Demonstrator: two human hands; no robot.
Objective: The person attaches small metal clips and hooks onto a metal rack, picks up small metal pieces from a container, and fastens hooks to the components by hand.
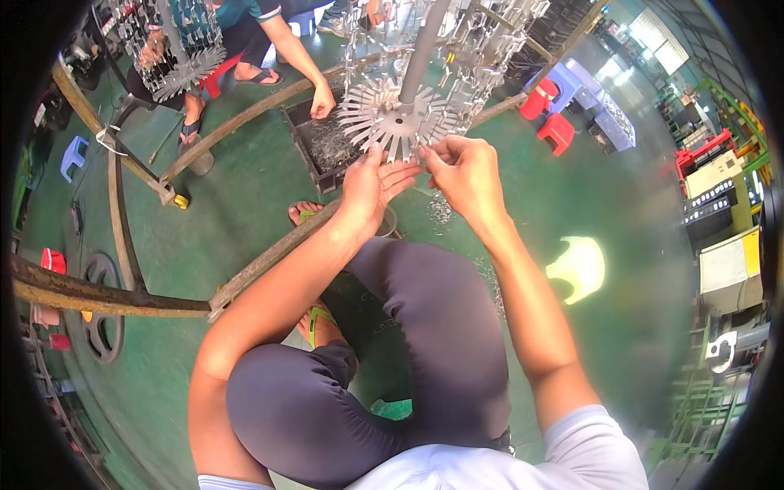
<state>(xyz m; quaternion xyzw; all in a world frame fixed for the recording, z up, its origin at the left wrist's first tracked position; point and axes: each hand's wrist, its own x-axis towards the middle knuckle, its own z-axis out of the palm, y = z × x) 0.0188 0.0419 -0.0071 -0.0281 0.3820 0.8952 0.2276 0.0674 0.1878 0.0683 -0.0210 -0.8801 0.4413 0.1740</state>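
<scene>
A round metal rack with many flat radial prongs (pixel 398 121) hangs on a grey vertical rod in front of me. My left hand (pixel 377 181) is just below its near edge, palm up, fingers stretched toward the right. Beside it, my right hand (pixel 464 167) is closed in a pinch at the prong tips on the near right side; what it pinches is too small to make out. Strings of small metal parts (pixel 490 49) hang above and around the rod.
A dark crate of metal pieces (pixel 327 151) stands behind my left hand, with a co-worker's hand (pixel 322 100) over it. Wooden beams (pixel 273 255) frame the left. Small parts (pixel 441 209) lie on the floor. Red stools (pixel 557 133) and a yellow-green stool (pixel 578 268) stand right.
</scene>
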